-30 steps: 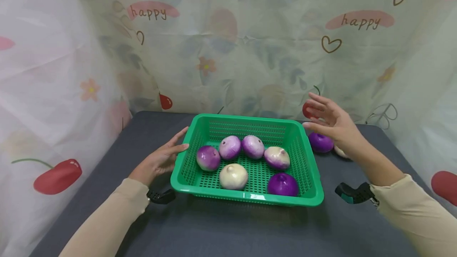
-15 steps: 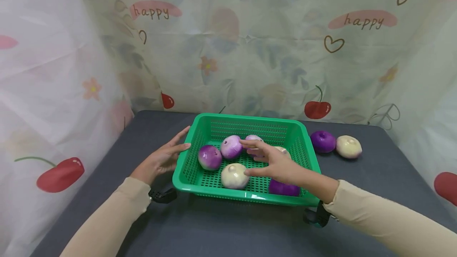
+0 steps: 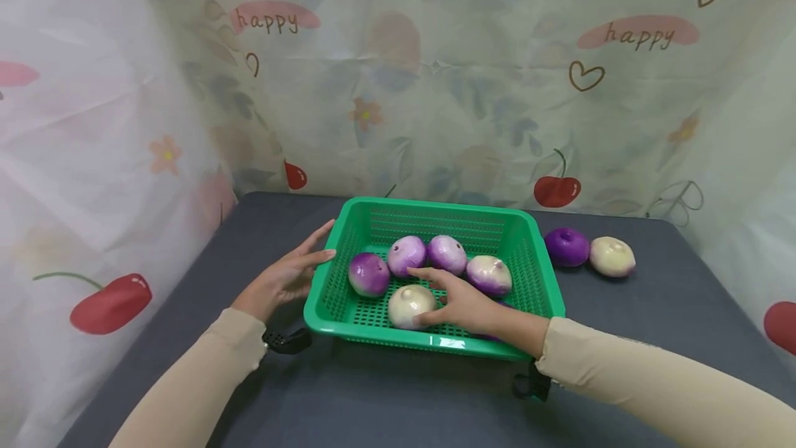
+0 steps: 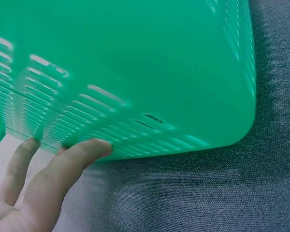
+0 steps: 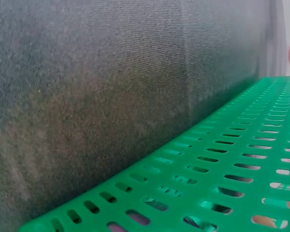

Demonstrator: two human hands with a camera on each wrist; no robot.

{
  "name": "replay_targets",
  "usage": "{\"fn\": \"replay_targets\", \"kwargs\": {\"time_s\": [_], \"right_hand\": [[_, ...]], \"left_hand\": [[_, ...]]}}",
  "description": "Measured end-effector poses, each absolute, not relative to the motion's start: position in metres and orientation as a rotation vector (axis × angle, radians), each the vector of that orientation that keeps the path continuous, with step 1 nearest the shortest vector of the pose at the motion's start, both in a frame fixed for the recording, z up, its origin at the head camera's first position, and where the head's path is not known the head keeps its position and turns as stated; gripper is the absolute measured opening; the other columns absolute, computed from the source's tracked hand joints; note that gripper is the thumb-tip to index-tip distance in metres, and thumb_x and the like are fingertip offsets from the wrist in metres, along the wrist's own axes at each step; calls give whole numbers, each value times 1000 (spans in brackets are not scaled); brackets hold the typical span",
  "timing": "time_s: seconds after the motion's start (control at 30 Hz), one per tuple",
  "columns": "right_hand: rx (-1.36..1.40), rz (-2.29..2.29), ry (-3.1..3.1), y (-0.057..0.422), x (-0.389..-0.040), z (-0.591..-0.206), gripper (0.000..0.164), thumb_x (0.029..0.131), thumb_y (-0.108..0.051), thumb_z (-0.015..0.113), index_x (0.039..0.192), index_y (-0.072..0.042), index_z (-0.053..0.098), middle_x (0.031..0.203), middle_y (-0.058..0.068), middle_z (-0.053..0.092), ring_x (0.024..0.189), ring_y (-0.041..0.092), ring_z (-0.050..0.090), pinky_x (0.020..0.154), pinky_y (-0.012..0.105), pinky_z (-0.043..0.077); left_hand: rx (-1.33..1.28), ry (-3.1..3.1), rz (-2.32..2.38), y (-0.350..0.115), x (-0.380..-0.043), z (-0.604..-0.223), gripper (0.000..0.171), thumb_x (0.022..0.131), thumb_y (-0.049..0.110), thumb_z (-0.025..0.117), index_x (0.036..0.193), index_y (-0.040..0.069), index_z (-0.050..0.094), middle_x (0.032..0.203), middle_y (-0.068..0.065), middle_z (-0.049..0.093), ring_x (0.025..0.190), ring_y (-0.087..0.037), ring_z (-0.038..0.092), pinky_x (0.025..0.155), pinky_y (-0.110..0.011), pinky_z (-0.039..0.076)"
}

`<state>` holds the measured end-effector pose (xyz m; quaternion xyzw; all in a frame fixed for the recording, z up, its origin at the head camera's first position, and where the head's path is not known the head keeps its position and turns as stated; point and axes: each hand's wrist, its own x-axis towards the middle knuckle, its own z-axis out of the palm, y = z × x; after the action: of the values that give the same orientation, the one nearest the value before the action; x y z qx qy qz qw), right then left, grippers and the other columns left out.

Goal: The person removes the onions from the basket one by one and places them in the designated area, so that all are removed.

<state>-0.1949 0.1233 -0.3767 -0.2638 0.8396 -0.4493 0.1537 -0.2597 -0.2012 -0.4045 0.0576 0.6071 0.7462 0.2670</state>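
A green plastic basket (image 3: 435,206) sits on the table with several purple and white onion-like bulbs inside. My left hand (image 3: 280,281) touches its left side, the fingers (image 4: 70,157) straight against the outer slotted wall in the left wrist view. Over the basket's front half, my right hand (image 3: 469,308) reaches in with thumb and forefinger spread on either side of a white onion (image 3: 407,304). Whether they press on it I cannot tell. Three purple-tinged onions and a two-toned onion (image 3: 489,275) lie behind. A deep purple one is mostly hidden under my right wrist.
Right of the basket, a purple onion (image 3: 567,247) and a white onion (image 3: 612,256) stand side by side on the dark grey tabletop (image 3: 385,399). Printed curtains (image 3: 423,116) hang behind and at both sides. The right wrist view shows just basket slots and cloth.
My right hand has come from beyond the basket's right rim, leftward and down to the white onion inside. My left hand stays at the basket's left side; the onions have not moved.
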Motion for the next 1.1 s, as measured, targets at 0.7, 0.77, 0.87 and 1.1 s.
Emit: {"fn": "replay_targets", "kwargs": {"time_s": [0.7,0.77,0.87,1.1], "right_hand": [[-709,-1160,2445,122,-199,-393,80,80,-13,79,148,-5,38,147,18,44,114,29,52,92,39,46],[-715,-1146,2454,122,-199,-392,79,80,-12,79,148,-4,39,146,19,45,114,28,52,92,39,46],[-717,-1130,2472,121,-199,-391,78,80,-13,79,146,-4,40,143,19,47,113,28,53,93,40,47],[-689,-1083,2547,122,-197,-388,74,77,-13,81,141,-6,47,131,17,57,104,25,57,87,39,49]], "left_hand": [[185,1647,2001,-201,-259,-404,71,103,19,47,154,45,5,158,-20,15,117,-29,55,89,-53,51],[179,1646,2001,-202,-259,-404,71,103,19,47,153,45,5,158,-20,14,118,-29,55,89,-53,51],[170,1644,1999,-202,-259,-403,71,103,19,47,153,46,5,158,-20,14,118,-30,54,89,-53,51],[166,1635,1999,-200,-259,-402,69,104,18,45,154,45,5,158,-20,15,116,-29,56,88,-52,52]]}}
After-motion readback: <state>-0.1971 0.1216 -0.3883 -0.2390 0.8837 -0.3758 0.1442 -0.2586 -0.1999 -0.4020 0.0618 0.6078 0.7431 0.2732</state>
